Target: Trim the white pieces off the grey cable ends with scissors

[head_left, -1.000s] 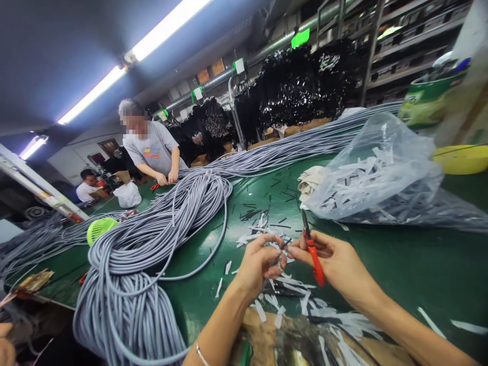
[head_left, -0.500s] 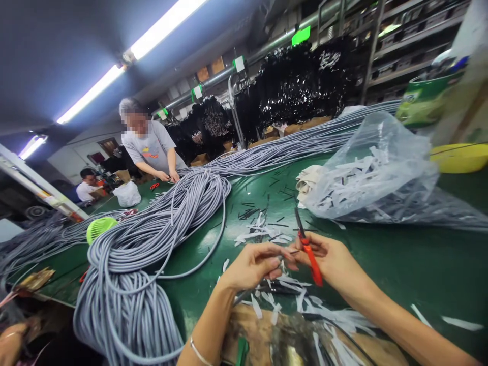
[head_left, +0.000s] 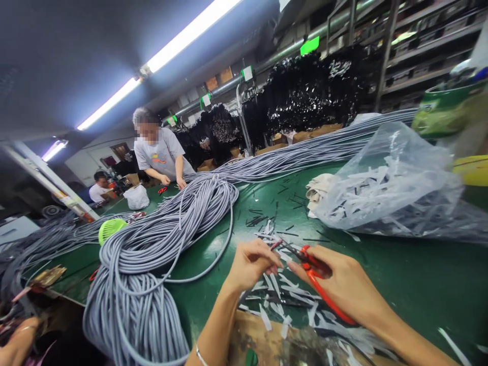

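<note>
My right hand point(head_left: 343, 277) holds a pair of red-handled scissors point(head_left: 331, 300), its fingers in and around the handles. Their dark blades point left, toward my left hand point(head_left: 251, 262). That hand is closed in a pinch near the blade tips. A thin reddish wire end point(head_left: 276, 244) sticks out at its fingertips; the fingers hide the rest. White strips point(head_left: 276, 287) and short black offcuts point(head_left: 257, 220) lie under and beyond my hands on the green table point(head_left: 404, 284).
Coiled grey cables point(head_left: 152, 254) fill the left side. A clear plastic bag point(head_left: 381, 188) of white scraps sits at right, beside a cream cloth point(head_left: 319, 192). A green fan point(head_left: 111, 230) stands among the cables. A co-worker point(head_left: 162, 150) works across the table.
The scissors have swung from upright, tucked in my right hand, to a working grip with blades toward my left hand. My hands have moved slightly apart. The view has shifted a little.
</note>
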{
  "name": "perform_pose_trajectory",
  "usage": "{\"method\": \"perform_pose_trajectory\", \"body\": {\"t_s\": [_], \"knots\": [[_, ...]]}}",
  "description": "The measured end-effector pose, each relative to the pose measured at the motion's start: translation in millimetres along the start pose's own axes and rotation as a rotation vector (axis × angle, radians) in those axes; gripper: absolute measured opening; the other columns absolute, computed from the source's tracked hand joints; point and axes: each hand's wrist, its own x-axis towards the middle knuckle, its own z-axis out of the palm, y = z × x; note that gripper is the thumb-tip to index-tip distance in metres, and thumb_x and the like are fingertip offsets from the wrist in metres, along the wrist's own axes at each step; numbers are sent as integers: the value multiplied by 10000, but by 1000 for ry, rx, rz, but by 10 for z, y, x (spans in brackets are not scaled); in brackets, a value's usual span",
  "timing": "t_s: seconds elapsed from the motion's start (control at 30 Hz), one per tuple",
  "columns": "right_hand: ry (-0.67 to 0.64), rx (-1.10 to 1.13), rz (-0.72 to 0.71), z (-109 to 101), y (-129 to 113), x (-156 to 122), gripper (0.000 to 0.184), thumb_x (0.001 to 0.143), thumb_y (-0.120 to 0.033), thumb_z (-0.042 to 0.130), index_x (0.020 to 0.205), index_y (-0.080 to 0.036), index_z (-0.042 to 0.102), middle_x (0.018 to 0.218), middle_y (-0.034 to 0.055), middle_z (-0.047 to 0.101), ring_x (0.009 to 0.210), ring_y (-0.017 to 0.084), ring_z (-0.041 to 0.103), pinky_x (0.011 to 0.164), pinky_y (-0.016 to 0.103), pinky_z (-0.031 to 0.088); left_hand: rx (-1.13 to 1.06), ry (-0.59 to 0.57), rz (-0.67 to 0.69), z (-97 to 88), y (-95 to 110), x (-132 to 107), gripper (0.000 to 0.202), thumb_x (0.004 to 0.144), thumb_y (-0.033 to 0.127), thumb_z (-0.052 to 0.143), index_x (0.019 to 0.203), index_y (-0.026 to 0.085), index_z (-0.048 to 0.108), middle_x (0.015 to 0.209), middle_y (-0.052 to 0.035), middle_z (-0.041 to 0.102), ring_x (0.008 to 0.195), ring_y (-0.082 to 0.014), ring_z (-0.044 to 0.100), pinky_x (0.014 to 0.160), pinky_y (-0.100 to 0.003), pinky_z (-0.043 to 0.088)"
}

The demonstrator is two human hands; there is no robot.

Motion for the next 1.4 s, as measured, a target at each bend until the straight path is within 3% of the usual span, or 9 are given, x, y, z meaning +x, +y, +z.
{"method": "perform_pose_trajectory", "body": {"t_s": [0.27,0.6,0.77,0.93,1.1,1.2,1.3,1.4], "knots": [[-58,-121,-141,57,82,-74,237,757,-359,496,561,-230,469,550,5,552,469,132,483,445,234,376,186,79,135,51,-4,-36,395,710,369,691,377,181,595,483,-30,522,491,-111,485,488,-237,365],[-132,-265,-270,45,175,-143,175,779,-227,419,605,-235,439,555,5,547,474,138,523,443,237,393,236,-47,219,21,-108,-17,345,682,153,570,341,159,519,411,2,494,449,-82,485,488,-205,380],[-150,-281,-280,63,164,-163,177,791,-232,434,614,-232,435,571,9,548,484,137,526,443,238,399,196,-70,188,50,-99,-19,401,700,266,639,342,151,499,432,1,487,429,-78,503,442,-196,379],[-53,-310,-389,74,88,-159,200,820,-203,424,622,-225,414,538,-4,518,450,126,501,415,225,385,-16,-10,91,108,-56,-21,505,583,446,755,326,135,452,433,16,459,342,-72,500,345,-178,362],[71,-352,-487,62,77,-160,204,798,-173,418,600,-220,404,507,-15,493,412,111,457,409,221,357,-68,37,54,155,-8,-40,502,476,408,826,309,117,452,438,21,474,326,-74,517,321,-156,369],[70,-297,-513,51,92,-168,233,803,-171,410,575,-210,434,476,-22,489,385,97,431,407,217,338,-96,91,8,175,26,-50,521,407,409,848,309,109,434,476,23,484,316,-74,516,297,-152,359],[63,-167,-412,27,87,-142,305,827,-236,426,524,-205,446,442,-30,473,378,88,418,405,210,328,-122,107,-34,175,51,-53,548,367,411,858,361,113,398,526,10,540,319,-74,520,293,-149,363],[25,23,-157,-18,51,-73,374,808,-415,483,500,-207,441,439,-27,470,392,98,432,406,215,353,-127,92,-83,160,55,-48,584,374,416,858,488,147,353,534,0,602,326,-84,531,305,-148,383]]}}
